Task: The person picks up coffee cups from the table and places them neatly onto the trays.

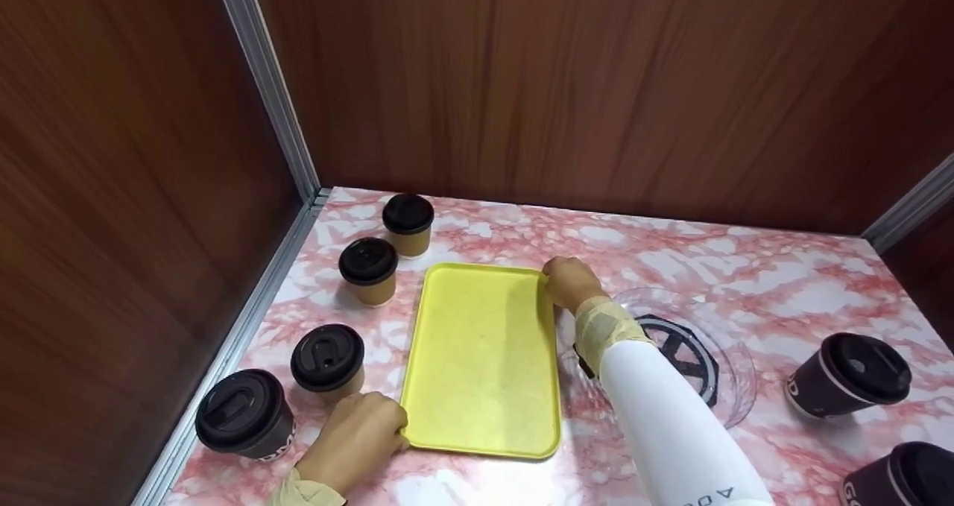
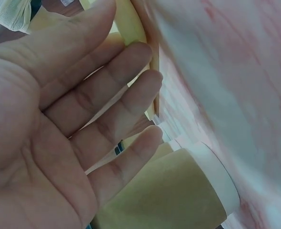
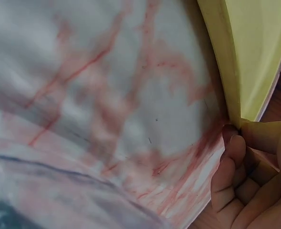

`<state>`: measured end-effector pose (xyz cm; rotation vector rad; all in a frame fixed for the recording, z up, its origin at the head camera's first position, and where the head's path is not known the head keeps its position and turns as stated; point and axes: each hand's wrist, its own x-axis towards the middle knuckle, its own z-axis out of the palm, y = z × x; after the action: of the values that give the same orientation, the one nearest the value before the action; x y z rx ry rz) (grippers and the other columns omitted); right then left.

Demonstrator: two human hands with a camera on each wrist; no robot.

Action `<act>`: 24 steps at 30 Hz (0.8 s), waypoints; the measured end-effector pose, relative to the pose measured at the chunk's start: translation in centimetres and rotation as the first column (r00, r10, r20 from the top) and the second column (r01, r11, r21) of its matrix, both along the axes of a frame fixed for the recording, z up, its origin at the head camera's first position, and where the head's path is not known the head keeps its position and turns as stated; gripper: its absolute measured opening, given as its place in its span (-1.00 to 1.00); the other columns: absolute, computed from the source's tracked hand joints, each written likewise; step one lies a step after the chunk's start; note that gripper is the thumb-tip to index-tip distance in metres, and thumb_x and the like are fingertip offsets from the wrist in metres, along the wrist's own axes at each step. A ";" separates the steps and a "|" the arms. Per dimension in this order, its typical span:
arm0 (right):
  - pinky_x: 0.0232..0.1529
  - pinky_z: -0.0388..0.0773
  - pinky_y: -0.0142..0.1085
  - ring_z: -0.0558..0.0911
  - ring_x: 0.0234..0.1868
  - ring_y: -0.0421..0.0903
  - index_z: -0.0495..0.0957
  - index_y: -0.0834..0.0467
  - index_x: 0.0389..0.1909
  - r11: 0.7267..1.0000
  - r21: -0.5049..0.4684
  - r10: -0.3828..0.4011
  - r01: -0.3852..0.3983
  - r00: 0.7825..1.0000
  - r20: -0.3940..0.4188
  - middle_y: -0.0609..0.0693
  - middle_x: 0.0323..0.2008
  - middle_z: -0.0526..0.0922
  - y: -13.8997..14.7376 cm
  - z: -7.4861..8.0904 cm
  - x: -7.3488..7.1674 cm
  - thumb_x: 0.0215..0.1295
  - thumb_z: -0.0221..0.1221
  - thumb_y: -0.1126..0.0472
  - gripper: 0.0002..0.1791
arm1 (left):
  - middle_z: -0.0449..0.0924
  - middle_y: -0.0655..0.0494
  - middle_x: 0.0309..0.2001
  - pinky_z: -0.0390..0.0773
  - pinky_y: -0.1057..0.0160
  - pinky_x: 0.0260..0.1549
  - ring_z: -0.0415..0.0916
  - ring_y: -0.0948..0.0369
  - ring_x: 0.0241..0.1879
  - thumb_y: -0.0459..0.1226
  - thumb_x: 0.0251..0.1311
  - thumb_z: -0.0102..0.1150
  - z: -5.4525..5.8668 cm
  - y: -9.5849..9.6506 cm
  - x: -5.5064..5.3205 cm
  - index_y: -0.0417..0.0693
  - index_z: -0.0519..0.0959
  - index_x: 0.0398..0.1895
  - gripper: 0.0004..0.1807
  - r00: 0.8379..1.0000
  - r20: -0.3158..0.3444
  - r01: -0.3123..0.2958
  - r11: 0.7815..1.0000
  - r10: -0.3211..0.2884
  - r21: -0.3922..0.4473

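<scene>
White fabric sleeve (image 1: 674,424), foremost to the onlooker: it covers the person's right forearm, leading to the right grip (image 1: 570,282), whose thumb and fingers pinch the far right corner of a yellow rectangular tray (image 1: 481,361). The left grip (image 1: 361,428) pinches the diagonally opposite corner between thumb and forefinger, its other fingers loosely extended. The tray thus spans the two grips, at the pink-and-white marbled counter (image 1: 499,226); whether it is slightly raised cannot be told. Judged by its thin wall, it is probably plastic, light and stiff, its smooth face perhaps slippery; breakage seems unlikely. The raised rim offers the surest hold, and opposite corners should resist twisting. Edges: just beyond the left grip stands a tan paper cup with a black lid (image 1: 344,388), near enough to be knocked; to that grip's left, a larger black lidded cup (image 1: 246,414). Right of the right grip, a clear round plastic dish (image 1: 738,375), partly behind the sleeve, limits sideways travel. Open room lies beyond the right grip, before the brown wood-grain panel (image 1: 522,81).
</scene>
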<state>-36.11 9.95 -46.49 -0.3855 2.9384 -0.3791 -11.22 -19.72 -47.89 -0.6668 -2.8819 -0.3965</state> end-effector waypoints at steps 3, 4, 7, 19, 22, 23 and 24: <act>-0.02 0.52 0.00 0.61 -0.05 0.17 0.68 0.17 -0.18 1.000 0.006 -0.005 0.005 1.000 0.001 0.19 -0.10 0.67 -0.2 -0.1 -0.1 0.18 0.06 0.37 -0.73 | 0.35 0.32 -0.75 0.36 0.16 -0.69 0.38 0.20 -0.70 -0.25 -0.31 0.46 0.0 0.0 0.1 0.15 0.44 -0.85 -0.68 1.000 -0.009 0.002 1.000 -0.002 0.001; -0.02 0.53 0.01 0.61 -0.05 0.17 0.67 0.17 -0.20 1.000 0.009 -0.005 0.005 1.000 0.003 0.20 -0.11 0.67 -0.2 -0.2 -0.1 0.17 0.05 0.38 -0.73 | 0.35 0.32 -0.75 0.36 0.16 -0.69 0.38 0.20 -0.70 -0.25 -0.31 0.45 0.0 0.0 0.1 0.15 0.44 -0.85 -0.68 1.000 -0.014 0.003 1.000 -0.003 0.004; -0.03 0.53 0.01 0.61 -0.06 0.18 0.67 0.17 -0.19 1.000 0.015 -0.001 0.000 1.000 0.010 0.21 -0.10 0.66 0.0 -0.2 -0.2 0.18 0.03 0.37 -0.72 | 0.35 0.31 -0.76 0.34 0.17 -0.70 0.36 0.20 -0.71 -0.25 -0.30 0.45 0.0 0.1 0.1 0.15 0.44 -0.85 -0.69 1.000 -0.013 0.005 1.000 -0.005 0.016; -0.05 0.54 0.07 0.60 -0.04 0.25 0.64 0.21 -0.16 0.999 0.033 -0.005 0.005 1.000 -0.004 0.26 -0.09 0.64 0.2 -0.1 -0.1 0.23 0.01 0.34 -0.73 | 0.34 0.39 -0.78 0.33 0.24 -0.74 0.32 0.29 -0.73 -0.26 -0.30 0.45 0.1 0.0 -0.4 0.19 0.44 -0.87 -0.67 0.999 0.026 0.020 0.999 -0.021 0.044; -0.07 0.55 0.08 0.60 -0.06 0.26 0.63 0.23 -0.16 0.999 0.046 0.009 -0.009 1.000 -0.010 0.28 -0.11 0.64 -0.1 -0.3 -0.1 0.20 0.04 0.36 -0.74 | 0.34 0.40 -0.78 0.32 0.24 -0.75 0.30 0.32 -0.73 -0.25 -0.29 0.47 0.0 -0.1 -0.2 0.19 0.43 -0.87 -0.65 0.999 0.038 0.019 0.999 -0.021 0.050; -0.08 0.56 0.08 0.61 -0.07 0.26 0.63 0.23 -0.16 0.999 0.047 0.012 -0.011 1.000 -0.012 0.28 -0.12 0.64 -0.2 -0.4 -0.1 0.17 0.05 0.36 -0.74 | 0.33 0.40 -0.78 0.31 0.23 -0.75 0.30 0.32 -0.73 -0.24 -0.28 0.48 0.0 -0.1 -0.2 0.19 0.43 -0.87 -0.65 0.999 0.041 0.016 0.999 -0.018 0.051; -0.08 0.56 0.08 0.61 -0.07 0.26 0.63 0.23 -0.17 0.999 0.046 0.014 -0.013 1.000 -0.014 0.28 -0.13 0.64 -0.3 -0.4 0.0 0.15 0.07 0.37 -0.75 | 0.33 0.41 -0.78 0.31 0.23 -0.75 0.29 0.33 -0.73 -0.24 -0.28 0.48 0.0 -0.2 -0.1 0.19 0.42 -0.87 -0.64 0.999 0.043 0.013 0.999 -0.015 0.052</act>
<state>-36.15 9.63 -46.90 -0.4039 2.9509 -0.3077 -11.34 -19.90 -47.92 -0.6784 -2.8976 -0.4919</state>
